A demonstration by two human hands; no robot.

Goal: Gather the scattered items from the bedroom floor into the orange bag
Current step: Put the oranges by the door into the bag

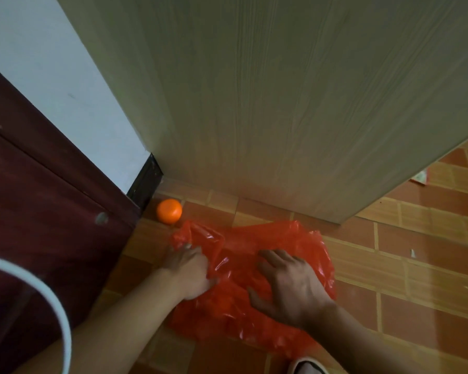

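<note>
- The pale wooden cabinet panel (281, 103) rose over the tiled floor (416, 265), with a dark red door (38, 198) to its left.
- The orange bag (254, 244) lay crumpled and flat on the floor just before the panel; nothing could be made out inside it, so the gathering looked barely begun.
- The right hand (289, 287) rested on the bag with fingers spread and lightly bent, pressing the plastic down.
- The left hand (189, 271) gripped a fold at the bag's left edge, probably working the mouth open.
- An orange ball (169, 211) sat in the corner by the door, near the bag's far left corner, just beyond the left hand, untouched.
- Small paper scraps (419, 177) lay well apart to the right, also waiting.
</note>
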